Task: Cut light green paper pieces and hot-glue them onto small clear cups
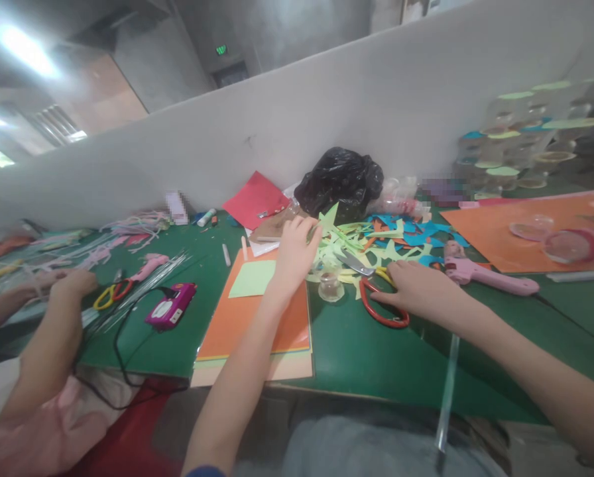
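My left hand (297, 248) reaches to the edge of a heap of light green paper scraps (344, 242), its fingers curled. A pointed green scrap stands up at its fingertips; what they hold, if anything, is hidden. Under that forearm lies a small light green paper square (251, 279) on a stack of orange sheets (232, 324). My right hand (416, 291) grips scissors (384, 315) with red and yellow handles, thumb at the red loop, blades pointing left into the scraps. A small clear plastic cup (331, 287) stands just left of the scissors.
Right of my hand lies a pink glue gun (490, 275) with a cord. A black plastic bag (341, 179) sits against the partition. Clear cups with paper discs (506, 152) are stacked far right. At left are a purple device (172, 306) and a co-worker's hands (73, 283).
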`<state>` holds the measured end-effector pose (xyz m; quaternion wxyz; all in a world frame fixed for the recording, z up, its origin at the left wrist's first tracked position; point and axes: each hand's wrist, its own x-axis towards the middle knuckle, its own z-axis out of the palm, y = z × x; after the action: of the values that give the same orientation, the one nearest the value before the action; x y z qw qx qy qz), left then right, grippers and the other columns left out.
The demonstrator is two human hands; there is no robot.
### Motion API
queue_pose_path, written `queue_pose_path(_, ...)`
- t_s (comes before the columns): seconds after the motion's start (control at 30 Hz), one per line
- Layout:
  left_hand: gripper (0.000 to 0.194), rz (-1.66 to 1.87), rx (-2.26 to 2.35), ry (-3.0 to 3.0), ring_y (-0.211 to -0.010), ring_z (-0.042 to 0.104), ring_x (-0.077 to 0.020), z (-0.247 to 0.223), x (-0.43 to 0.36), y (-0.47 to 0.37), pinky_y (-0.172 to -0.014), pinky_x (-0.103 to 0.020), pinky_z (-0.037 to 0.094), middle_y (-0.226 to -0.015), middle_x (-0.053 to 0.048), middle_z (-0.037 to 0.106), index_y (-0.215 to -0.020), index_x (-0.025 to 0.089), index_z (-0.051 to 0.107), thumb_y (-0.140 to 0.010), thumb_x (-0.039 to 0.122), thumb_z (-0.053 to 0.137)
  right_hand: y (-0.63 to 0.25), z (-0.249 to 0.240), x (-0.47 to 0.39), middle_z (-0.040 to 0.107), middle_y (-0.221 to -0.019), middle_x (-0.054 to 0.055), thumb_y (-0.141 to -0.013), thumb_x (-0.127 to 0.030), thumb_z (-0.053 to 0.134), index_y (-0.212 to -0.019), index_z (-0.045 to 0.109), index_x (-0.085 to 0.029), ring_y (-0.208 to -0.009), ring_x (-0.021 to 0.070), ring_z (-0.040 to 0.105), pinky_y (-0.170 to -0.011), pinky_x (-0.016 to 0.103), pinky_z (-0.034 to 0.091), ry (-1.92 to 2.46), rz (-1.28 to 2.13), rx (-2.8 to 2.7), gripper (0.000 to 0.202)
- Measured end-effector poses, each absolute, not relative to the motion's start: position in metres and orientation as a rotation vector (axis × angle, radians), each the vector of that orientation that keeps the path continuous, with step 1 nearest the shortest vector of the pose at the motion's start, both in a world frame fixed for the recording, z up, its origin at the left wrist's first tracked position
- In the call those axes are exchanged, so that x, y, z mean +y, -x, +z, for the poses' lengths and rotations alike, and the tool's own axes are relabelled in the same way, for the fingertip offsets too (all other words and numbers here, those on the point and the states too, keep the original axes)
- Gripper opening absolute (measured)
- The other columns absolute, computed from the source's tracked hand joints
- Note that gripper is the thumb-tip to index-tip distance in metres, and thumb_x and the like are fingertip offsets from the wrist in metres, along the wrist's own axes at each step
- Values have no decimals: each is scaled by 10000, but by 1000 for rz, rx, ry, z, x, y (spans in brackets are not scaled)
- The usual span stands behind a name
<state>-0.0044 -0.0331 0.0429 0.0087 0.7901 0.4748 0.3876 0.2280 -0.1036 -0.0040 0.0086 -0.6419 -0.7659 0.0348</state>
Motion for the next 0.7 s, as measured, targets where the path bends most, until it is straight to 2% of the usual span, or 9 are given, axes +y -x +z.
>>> queue_pose_path(0.17, 120, 1262, 1449, -2231, -769, 526, -145, 43, -32, 7, -758, -286, 385, -808, 3, 604, -867, 203, 558, -967, 259, 520, -226, -4, -98, 642, -841, 108, -861, -549, 528, -776, 504, -189, -748, 234, 607, -593, 311, 341, 1995, 167, -2255, 371)
queue_pose_path(0.23, 135, 1276, 1449, -2071, -654, 486, -121, 42, -31, 8, -681, -270, 365, -730, 28, 591, -874, 211, 541, -976, 292, 508, -227, -3, -96, 630, -787, 101, -825, -561, 559, -759, 493, -194, -694, 219, 588, -567, 304, 332, 1974, 165, -2163, 379)
queue_pose_path(0.33, 147, 1309, 1393, -1877, -600, 465, -109, 38, -25, 10, -638, -255, 352, -652, 48, 559, -861, 214, 504, -980, 301, 507, -231, 1, -91, 594, -668, 59, -792, -612, 568, -743, 484, -201, -532, 165, 504, -505, 292, 287, 1969, 278, -1965, 422)
queue_pose_path(0.47, 134, 1364, 1273, -1610, -583, 445, -88, 30, -12, 9, -603, -225, 339, -667, 58, 504, -849, 212, 455, -981, 217, 478, -239, 10, -83, 530, -584, -2, -710, -599, 670, -782, 495, -196, -500, 133, 459, -498, 261, 282, 1830, 769, -1586, 445)
queue_pose_path(0.57, 110, 1354, 1239, -1535, -546, 420, -74, 23, -7, 6, -567, -215, 333, -712, 58, 504, -871, 217, 442, -968, 164, 447, -241, 12, -80, 492, -619, -17, -748, -588, 649, -794, 484, -192, -549, 109, 440, -512, 238, 297, 1677, 1042, -1471, 431)
queue_pose_path(0.7, 91, 1322, 1185, -1511, -546, 451, -74, 17, -8, 0, -555, -220, 342, -736, 42, 550, -865, 209, 474, -925, 140, 477, -238, 8, -83, 346, -620, -52, -779, -671, 622, -828, 441, -208, -522, 73, 296, -470, 221, 242, 1378, 1401, -1446, 499)
